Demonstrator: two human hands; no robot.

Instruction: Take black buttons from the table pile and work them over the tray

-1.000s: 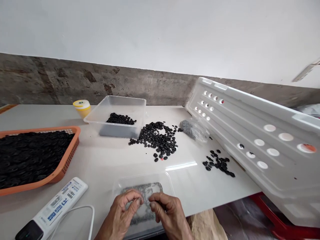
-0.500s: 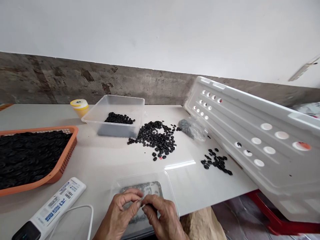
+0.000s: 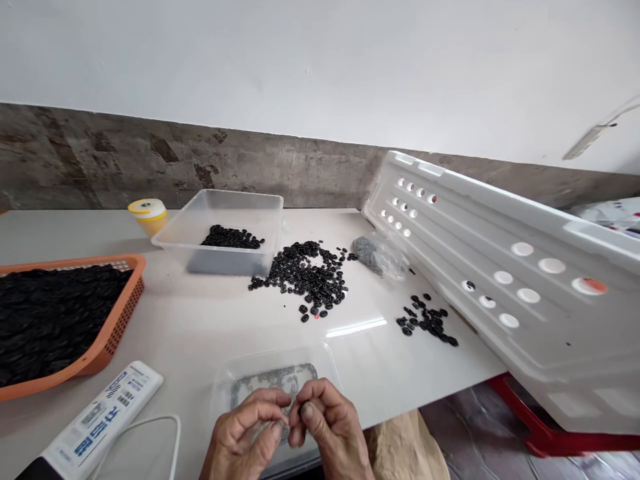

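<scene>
Item: your left hand (image 3: 245,437) and right hand (image 3: 327,430), both at the near edge of the white desk (image 3: 200,327), fingertips pinched together over the shallow clear plastic tray of small grey metal pieces (image 3: 273,383)
State of hands: each is closed to a fingertip pinch; something tiny sits between them, dark at the right thumb, too small to identify for certain
Step in hand, as judged: joining or fitting two small parts held tip to tip above the tray
Next move calls for: steady alignment and a light squeeze; a slip would drop the part among the grey pieces
Nearby stock: loose heap of small black ring-shaped parts (image 3: 310,277) mid-desk; smaller black scatter (image 3: 425,323) to the right; clear plastic tub holding more black rings (image 3: 223,230); orange mesh basket filled with black parts (image 3: 65,317) at left
Also present: yellow-lidded small jar (image 3: 147,215); white moulded plastic panel with round holes (image 3: 505,280); white power strip with blue print (image 3: 100,417)
</scene>
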